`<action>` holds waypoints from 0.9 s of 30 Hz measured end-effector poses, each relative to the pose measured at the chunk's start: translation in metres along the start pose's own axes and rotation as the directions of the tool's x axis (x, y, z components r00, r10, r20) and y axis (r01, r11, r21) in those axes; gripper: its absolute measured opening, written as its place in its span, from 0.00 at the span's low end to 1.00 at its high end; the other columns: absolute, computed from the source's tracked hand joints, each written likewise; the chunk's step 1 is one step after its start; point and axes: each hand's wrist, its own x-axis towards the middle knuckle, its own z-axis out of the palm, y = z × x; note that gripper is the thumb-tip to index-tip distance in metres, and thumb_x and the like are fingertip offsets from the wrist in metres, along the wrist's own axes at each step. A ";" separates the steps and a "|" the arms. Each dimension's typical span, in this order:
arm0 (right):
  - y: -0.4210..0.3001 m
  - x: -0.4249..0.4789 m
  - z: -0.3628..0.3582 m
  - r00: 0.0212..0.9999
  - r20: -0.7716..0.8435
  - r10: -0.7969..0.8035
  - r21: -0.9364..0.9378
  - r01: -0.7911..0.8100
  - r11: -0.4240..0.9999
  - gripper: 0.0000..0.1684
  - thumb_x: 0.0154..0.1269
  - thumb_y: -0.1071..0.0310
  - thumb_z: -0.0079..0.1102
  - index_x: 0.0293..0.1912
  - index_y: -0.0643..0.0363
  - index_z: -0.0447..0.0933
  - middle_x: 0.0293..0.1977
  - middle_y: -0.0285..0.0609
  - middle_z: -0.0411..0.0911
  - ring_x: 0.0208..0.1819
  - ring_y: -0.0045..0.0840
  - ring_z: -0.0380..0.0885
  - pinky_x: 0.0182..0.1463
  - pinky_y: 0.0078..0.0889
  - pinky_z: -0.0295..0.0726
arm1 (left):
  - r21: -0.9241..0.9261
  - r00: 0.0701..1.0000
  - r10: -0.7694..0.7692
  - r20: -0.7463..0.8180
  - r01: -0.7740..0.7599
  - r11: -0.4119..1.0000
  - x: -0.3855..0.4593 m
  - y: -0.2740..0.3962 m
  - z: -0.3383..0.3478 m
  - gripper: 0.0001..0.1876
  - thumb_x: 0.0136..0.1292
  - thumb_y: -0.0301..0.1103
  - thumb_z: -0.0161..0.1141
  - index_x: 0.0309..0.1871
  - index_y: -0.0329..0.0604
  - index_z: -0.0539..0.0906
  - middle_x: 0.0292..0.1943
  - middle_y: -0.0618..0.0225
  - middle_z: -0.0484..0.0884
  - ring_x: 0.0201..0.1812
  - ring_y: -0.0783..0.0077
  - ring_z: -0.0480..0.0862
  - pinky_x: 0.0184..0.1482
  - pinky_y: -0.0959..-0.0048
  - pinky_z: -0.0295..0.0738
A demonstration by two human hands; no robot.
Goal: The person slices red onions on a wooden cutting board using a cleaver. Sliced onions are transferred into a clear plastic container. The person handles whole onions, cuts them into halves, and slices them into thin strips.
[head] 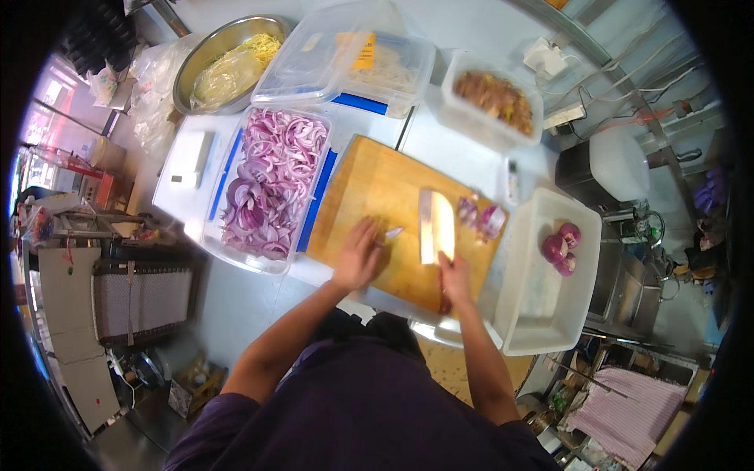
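Observation:
My right hand (455, 281) grips the handle of a kitchen cleaver (436, 226), its broad shiny blade over the wooden cutting board (365, 176). Near the board's left front part is my left hand (358, 253), fingers spread a little, beside a small sliver of onion (393, 232). Red onion pieces (492, 221) lie at the board's right edge. Left of the board, a clear plastic container (283, 268) is filled with sliced red onion (277, 165).
A white tub (530, 329) with several whole red onions (555, 248) stands right. Behind are a steel bowl of yellow noodles (232, 26), a lidded clear box (424, 65), a tub of brown food (495, 100) and a white device (191, 159).

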 end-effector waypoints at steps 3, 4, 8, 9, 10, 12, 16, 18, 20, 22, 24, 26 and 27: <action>0.015 -0.022 0.020 0.996 0.084 0.039 0.035 -0.042 0.999 0.18 0.78 0.56 0.55 0.36 0.61 0.73 0.15 0.36 0.72 0.13 0.21 0.70 0.17 0.29 0.68 | -0.010 0.994 -0.055 -0.096 0.055 0.998 0.010 0.015 0.031 0.29 0.65 0.29 0.61 0.70 0.32 0.71 0.71 0.40 0.69 0.74 0.39 0.66 0.74 0.53 0.64; 0.013 -0.030 0.033 0.993 0.114 0.012 0.063 -0.019 0.998 0.18 0.78 0.55 0.56 0.36 0.60 0.73 0.15 0.36 0.72 0.14 0.21 0.71 0.17 0.28 0.68 | 0.019 0.995 -0.078 -0.068 0.079 0.997 0.014 0.014 0.036 0.29 0.67 0.28 0.57 0.72 0.32 0.69 0.75 0.40 0.63 0.76 0.37 0.62 0.76 0.54 0.60; 0.016 -0.050 0.076 0.984 0.176 0.041 0.146 -0.067 0.987 0.18 0.78 0.55 0.55 0.35 0.58 0.71 0.16 0.35 0.70 0.14 0.21 0.70 0.16 0.27 0.66 | -0.058 0.989 -0.066 -0.130 0.059 0.997 0.016 0.007 0.066 0.26 0.68 0.22 0.54 0.70 0.30 0.71 0.73 0.38 0.65 0.76 0.36 0.63 0.77 0.55 0.59; 0.015 -0.051 0.087 0.984 0.163 0.076 0.181 -0.106 0.978 0.18 0.79 0.56 0.55 0.35 0.58 0.70 0.16 0.35 0.70 0.14 0.21 0.70 0.16 0.26 0.66 | -0.070 0.992 -0.048 -0.120 0.040 0.997 0.020 0.008 0.063 0.26 0.66 0.20 0.54 0.69 0.30 0.72 0.73 0.38 0.65 0.77 0.38 0.62 0.77 0.56 0.59; 0.008 -0.055 0.093 0.985 0.168 0.037 0.201 -0.071 0.977 0.17 0.79 0.57 0.54 0.35 0.58 0.70 0.16 0.34 0.69 0.14 0.20 0.69 0.16 0.25 0.65 | -0.076 0.987 -0.042 -0.155 0.030 0.997 0.022 0.012 0.053 0.26 0.66 0.19 0.54 0.69 0.30 0.73 0.73 0.39 0.65 0.77 0.39 0.62 0.77 0.56 0.60; -0.036 -0.075 0.100 0.986 0.167 -0.028 0.235 -0.013 0.972 0.17 0.80 0.58 0.51 0.35 0.57 0.69 0.16 0.32 0.67 0.14 0.18 0.68 0.17 0.23 0.63 | -0.074 0.980 -0.015 -0.199 0.000 0.997 0.029 0.022 0.017 0.26 0.65 0.19 0.54 0.68 0.30 0.74 0.73 0.40 0.66 0.76 0.40 0.63 0.77 0.56 0.60; -0.123 -0.103 0.122 0.943 0.296 -0.150 0.189 0.096 0.977 0.14 0.81 0.63 0.50 0.38 0.62 0.72 0.16 0.33 0.68 0.15 0.16 0.66 0.19 0.23 0.64 | 0.040 0.955 0.094 -0.283 -0.086 0.995 0.042 0.020 -0.082 0.26 0.64 0.19 0.57 0.67 0.31 0.75 0.71 0.42 0.70 0.75 0.40 0.67 0.76 0.54 0.61; -0.147 -0.104 0.140 0.927 0.349 -0.138 0.203 0.069 0.977 0.14 0.81 0.63 0.51 0.38 0.62 0.73 0.17 0.33 0.69 0.15 0.16 0.66 0.19 0.22 0.64 | 0.130 0.946 0.128 -0.298 -0.093 0.987 0.041 -0.002 -0.127 0.26 0.63 0.21 0.60 0.67 0.34 0.76 0.69 0.42 0.71 0.73 0.39 0.68 0.76 0.53 0.61; -0.157 -0.105 0.152 0.939 0.324 -0.115 0.184 0.056 0.981 0.14 0.81 0.62 0.51 0.39 0.62 0.73 0.17 0.33 0.69 0.15 0.16 0.66 0.19 0.22 0.64 | 0.262 0.941 0.041 -0.335 0.051 0.964 0.032 -0.025 -0.172 0.26 0.63 0.24 0.62 0.66 0.36 0.77 0.68 0.43 0.72 0.71 0.39 0.70 0.73 0.50 0.64; -0.157 -0.106 0.152 0.962 0.260 -0.080 0.183 0.032 0.983 0.14 0.81 0.62 0.51 0.40 0.62 0.74 0.17 0.33 0.69 0.15 0.16 0.66 0.19 0.22 0.64 | 0.347 0.920 -0.191 -0.342 0.312 0.884 0.023 -0.048 -0.211 0.25 0.63 0.29 0.63 0.65 0.41 0.77 0.66 0.44 0.73 0.68 0.40 0.72 0.69 0.48 0.68; -0.147 -0.104 0.147 0.984 0.172 -0.045 0.201 0.009 0.980 0.14 0.81 0.61 0.51 0.43 0.62 0.74 0.17 0.33 0.68 0.15 0.17 0.66 0.19 0.23 0.64 | 0.492 0.884 -0.390 -0.258 0.468 0.734 0.015 -0.081 -0.225 0.25 0.62 0.34 0.64 0.64 0.50 0.79 0.64 0.47 0.73 0.64 0.42 0.74 0.65 0.48 0.71; -0.148 -0.105 0.146 0.995 0.094 0.041 0.184 -0.058 0.981 0.14 0.81 0.60 0.51 0.42 0.61 0.73 0.19 0.34 0.68 0.14 0.19 0.67 0.18 0.24 0.64 | 0.629 0.915 -0.391 -0.102 0.364 0.687 0.007 -0.085 -0.212 0.23 0.61 0.33 0.64 0.61 0.53 0.81 0.64 0.50 0.73 0.61 0.43 0.76 0.63 0.51 0.73; -0.145 -0.104 0.145 0.996 0.074 0.047 0.202 -0.061 0.977 0.14 0.81 0.60 0.51 0.42 0.61 0.73 0.19 0.34 0.69 0.14 0.19 0.67 0.17 0.25 0.64 | 0.687 0.922 -0.388 -0.016 0.292 0.666 0.006 -0.085 -0.202 0.22 0.60 0.32 0.64 0.60 0.54 0.82 0.64 0.51 0.73 0.60 0.44 0.78 0.62 0.52 0.75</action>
